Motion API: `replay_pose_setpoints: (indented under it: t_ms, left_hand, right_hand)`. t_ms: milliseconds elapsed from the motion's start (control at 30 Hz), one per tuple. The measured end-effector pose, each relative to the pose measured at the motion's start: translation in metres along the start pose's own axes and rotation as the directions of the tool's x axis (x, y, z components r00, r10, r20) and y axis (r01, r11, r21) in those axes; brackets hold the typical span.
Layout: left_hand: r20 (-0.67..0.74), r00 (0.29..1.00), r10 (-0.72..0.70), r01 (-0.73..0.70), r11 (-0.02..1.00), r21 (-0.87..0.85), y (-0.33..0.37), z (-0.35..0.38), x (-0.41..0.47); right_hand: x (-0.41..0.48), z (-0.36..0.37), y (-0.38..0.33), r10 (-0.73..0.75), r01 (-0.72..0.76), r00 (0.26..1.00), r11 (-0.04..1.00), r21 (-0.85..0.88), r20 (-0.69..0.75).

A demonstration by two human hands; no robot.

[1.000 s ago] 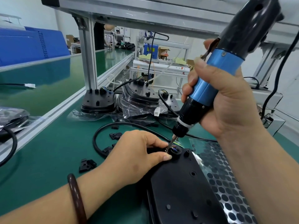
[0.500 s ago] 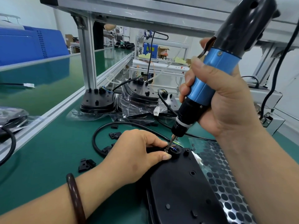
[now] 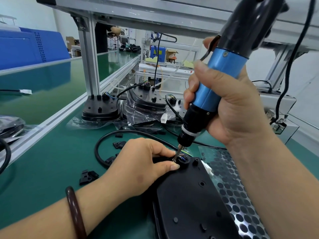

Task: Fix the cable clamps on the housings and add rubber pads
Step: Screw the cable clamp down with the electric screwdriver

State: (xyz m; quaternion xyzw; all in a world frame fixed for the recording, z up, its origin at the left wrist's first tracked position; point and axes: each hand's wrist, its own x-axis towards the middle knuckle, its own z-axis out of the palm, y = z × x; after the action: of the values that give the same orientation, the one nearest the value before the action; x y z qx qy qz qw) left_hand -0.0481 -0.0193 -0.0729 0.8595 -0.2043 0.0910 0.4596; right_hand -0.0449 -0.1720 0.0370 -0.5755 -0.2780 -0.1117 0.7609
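Observation:
A black housing lies flat on the green bench in front of me. My right hand grips a blue and black electric screwdriver, tilted, its bit down at the cable port on the housing's far end, where coloured wires show. My left hand rests on that end, thumb and forefinger pinching the cable clamp beside the bit; the clamp itself is mostly hidden. A black cable loops away to the left. Right of the housing lies a sheet of round black rubber pads.
Loose black cable clamps lie on the mat at left. More housings in plastic bags stand at the back by an aluminium post. The screwdriver's cord hangs at right. An aluminium rail borders the bench on the left.
The screwdriver has stayed on the cable port, with only a slight shift of the tool body. My left hand keeps the same hold.

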Motion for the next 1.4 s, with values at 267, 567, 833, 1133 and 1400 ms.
replay_pose_setpoints:
  t_ms: [267, 567, 833, 1133, 1400]
  left_hand:
    - [0.014, 1.0, 0.001, -0.002, 1.0, 0.027, 0.0, 0.0, -0.001]
    - [0.05, 0.998, -0.031, 0.033, 0.999, -0.035, -0.002, -0.002, 0.001]
    - [0.033, 0.999, -0.043, 0.043, 0.999, 0.009, 0.001, -0.003, 0.0]
    - [0.179, 0.984, -0.022, 0.039, 0.995, -0.091, 0.0, -0.013, 0.001]
    - [0.215, 0.976, -0.034, 0.039, 0.999, -0.021, 0.002, -0.014, 0.005]
  right_hand:
    - [0.009, 0.017, 0.001, 0.053, -0.047, 0.987, 0.998, -0.048, 0.148]
    - [0.011, 0.01, 0.0, 0.1, -0.1, 0.991, 0.995, -0.006, 0.094]
    - [0.01, 0.01, 0.0, 0.103, -0.106, 0.988, 0.994, 0.018, 0.114]
    - [0.009, 0.011, 0.0, 0.085, -0.086, 0.988, 0.996, 0.006, 0.133]
    - [0.008, 0.013, 0.0, 0.08, -0.079, 0.988, 0.997, -0.017, 0.134]
